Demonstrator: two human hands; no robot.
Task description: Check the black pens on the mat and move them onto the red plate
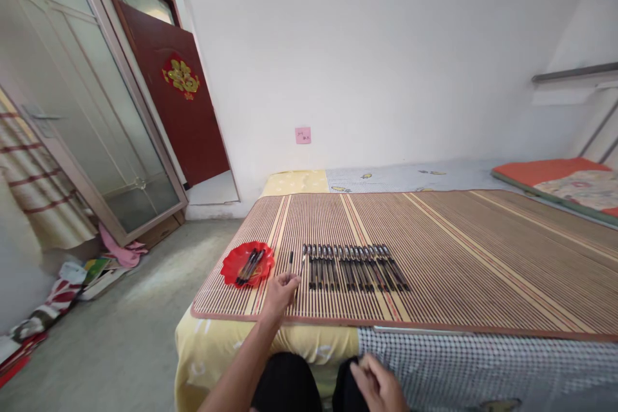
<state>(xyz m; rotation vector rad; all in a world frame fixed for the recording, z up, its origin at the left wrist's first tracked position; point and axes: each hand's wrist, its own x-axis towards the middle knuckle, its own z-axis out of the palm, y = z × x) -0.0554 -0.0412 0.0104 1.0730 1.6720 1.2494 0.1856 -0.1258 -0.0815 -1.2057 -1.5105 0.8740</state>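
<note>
My left hand (280, 291) is over the front of the striped mat, thumb and fingers pinched on the lower part of a slim pen (303, 262). A short black piece (290, 259), like a pen cap, shows just above that hand. To its right, several dark pens (357, 268) lie side by side in a row. On its left is a red scalloped plate (232, 265) with a few pens (251, 267) and a thin yellowish loop in it. My right hand (379, 383) is low by my knee, fingers curled and slightly blurred; what they hold, if anything, is hidden.
The brown striped mat (458, 257) covers a bed with yellow and checked bedding (434, 360). Folded orange bedding (545, 174) lies at the far right. A pink note (303, 136) is on the wall. At left stand a glass door (91, 96) and floor clutter (62, 296).
</note>
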